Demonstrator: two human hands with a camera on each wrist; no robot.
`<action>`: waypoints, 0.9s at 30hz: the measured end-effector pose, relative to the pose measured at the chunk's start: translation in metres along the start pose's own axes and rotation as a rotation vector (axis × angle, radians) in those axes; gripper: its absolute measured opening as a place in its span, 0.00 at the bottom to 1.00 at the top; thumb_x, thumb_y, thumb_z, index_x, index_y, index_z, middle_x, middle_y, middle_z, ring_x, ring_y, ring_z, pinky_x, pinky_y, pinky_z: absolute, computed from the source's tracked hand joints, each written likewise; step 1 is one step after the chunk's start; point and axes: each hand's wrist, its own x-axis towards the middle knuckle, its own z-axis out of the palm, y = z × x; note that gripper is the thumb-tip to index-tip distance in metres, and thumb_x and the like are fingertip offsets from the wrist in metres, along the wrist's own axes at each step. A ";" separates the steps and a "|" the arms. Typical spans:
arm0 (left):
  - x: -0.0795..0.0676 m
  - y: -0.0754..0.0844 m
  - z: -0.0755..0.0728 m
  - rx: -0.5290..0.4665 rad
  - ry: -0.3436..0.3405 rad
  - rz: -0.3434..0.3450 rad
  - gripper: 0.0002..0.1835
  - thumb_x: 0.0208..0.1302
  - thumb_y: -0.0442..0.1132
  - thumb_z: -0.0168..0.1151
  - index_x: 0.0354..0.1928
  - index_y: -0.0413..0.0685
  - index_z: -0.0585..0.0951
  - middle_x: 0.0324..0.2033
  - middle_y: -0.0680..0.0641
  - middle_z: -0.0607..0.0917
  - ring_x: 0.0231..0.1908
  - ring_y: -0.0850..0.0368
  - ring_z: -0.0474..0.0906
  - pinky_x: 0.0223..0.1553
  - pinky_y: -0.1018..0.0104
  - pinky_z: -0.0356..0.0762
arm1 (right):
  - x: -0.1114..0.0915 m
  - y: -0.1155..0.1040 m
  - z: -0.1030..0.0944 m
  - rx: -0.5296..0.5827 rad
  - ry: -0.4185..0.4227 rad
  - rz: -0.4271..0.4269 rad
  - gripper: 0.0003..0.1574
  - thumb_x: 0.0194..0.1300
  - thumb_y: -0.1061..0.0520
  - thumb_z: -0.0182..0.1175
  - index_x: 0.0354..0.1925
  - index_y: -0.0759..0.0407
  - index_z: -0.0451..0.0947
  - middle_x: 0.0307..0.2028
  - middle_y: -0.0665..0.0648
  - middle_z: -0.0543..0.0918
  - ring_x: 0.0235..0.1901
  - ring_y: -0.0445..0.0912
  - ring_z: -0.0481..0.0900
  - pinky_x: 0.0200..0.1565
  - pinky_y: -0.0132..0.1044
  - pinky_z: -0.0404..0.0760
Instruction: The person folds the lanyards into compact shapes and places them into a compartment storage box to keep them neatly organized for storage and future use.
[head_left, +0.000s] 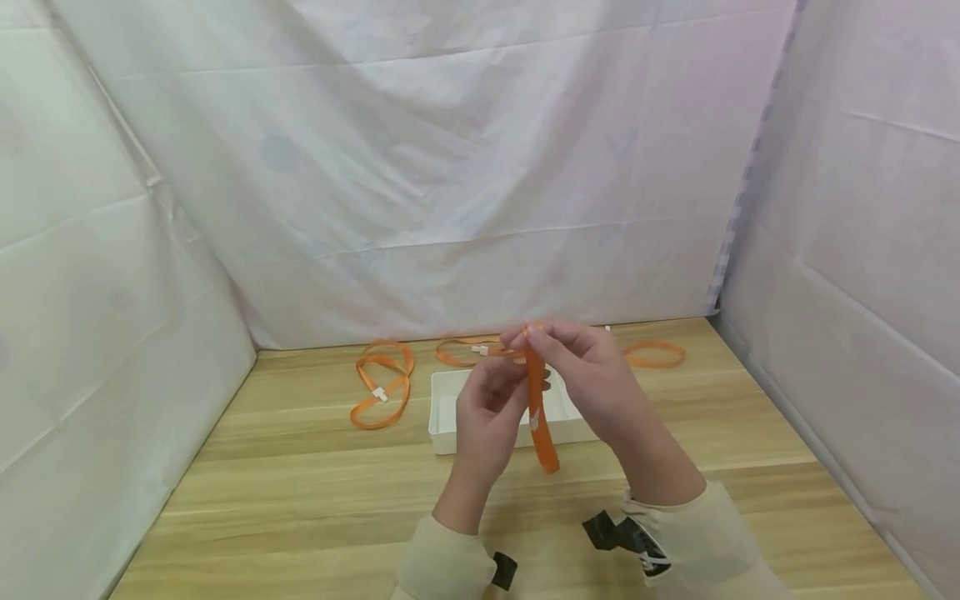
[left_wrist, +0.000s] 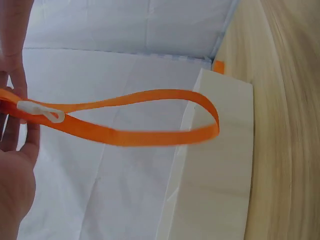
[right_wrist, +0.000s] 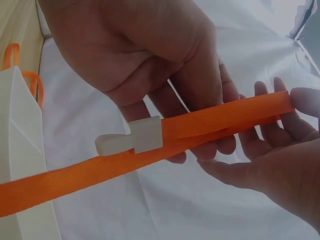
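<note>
An orange lanyard [head_left: 535, 375] with a white plastic clip hangs folded between my two hands, above the white box. My right hand [head_left: 600, 379] pinches its upper end between thumb and fingers. Lower down, my left hand [head_left: 486, 421] holds the strap, its fingers passing behind and their tips showing on the far side. In the right wrist view the clip [right_wrist: 145, 135] sits on the strap just below the left fingers. The free loop [left_wrist: 165, 139] hangs down beside the box in the left wrist view.
Behind and below the hands stands a shallow white box [head_left: 573, 431] on the wooden table [head_left: 300, 500]. One orange lanyard [head_left: 380, 393] lies left of it, another [head_left: 480, 350] behind it, and orange strap [head_left: 656, 365] lies at the right. White cloth [head_left: 450, 167] encloses the back and sides.
</note>
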 end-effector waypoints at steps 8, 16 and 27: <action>-0.001 -0.001 0.000 0.065 0.006 0.144 0.07 0.71 0.21 0.60 0.44 0.30 0.85 0.33 0.29 0.90 0.36 0.63 0.88 0.41 0.69 0.89 | -0.001 0.000 0.000 0.008 0.002 -0.020 0.18 0.81 0.52 0.59 0.47 0.66 0.87 0.52 0.53 0.92 0.65 0.51 0.81 0.72 0.53 0.69; -0.002 -0.004 -0.006 0.047 -0.121 0.144 0.10 0.77 0.26 0.55 0.49 0.30 0.86 0.43 0.27 0.89 0.48 0.64 0.87 0.55 0.64 0.87 | 0.000 0.000 0.001 -0.025 0.014 0.003 0.22 0.81 0.51 0.59 0.50 0.71 0.85 0.50 0.50 0.93 0.64 0.50 0.82 0.71 0.52 0.69; -0.005 -0.014 -0.008 0.075 -0.179 0.142 0.06 0.72 0.26 0.66 0.45 0.31 0.89 0.43 0.33 0.90 0.54 0.61 0.85 0.57 0.62 0.86 | 0.002 0.001 0.001 0.017 0.009 -0.012 0.15 0.80 0.53 0.60 0.47 0.63 0.89 0.49 0.51 0.93 0.63 0.50 0.82 0.71 0.52 0.69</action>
